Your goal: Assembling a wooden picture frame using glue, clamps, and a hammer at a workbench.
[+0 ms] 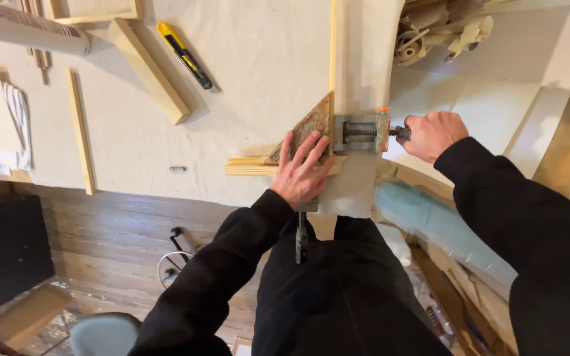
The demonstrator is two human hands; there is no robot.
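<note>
A metal corner clamp sits at the near edge of a cloth-covered table, holding two thin wooden strips at a right angle. One strip runs away from me, the other strip runs left along the edge. My left hand lies flat, fingers spread, on the clamp's triangular plate and the near strip. My right hand is closed around the clamp's screw handle on its right side. A second screw handle hangs down below the table edge.
A yellow and black utility knife, a thick wooden block, a loose thin strip and a cardboard tube lie on the table to the left. Rolled material and clutter sit under the right side. Wooden floor below.
</note>
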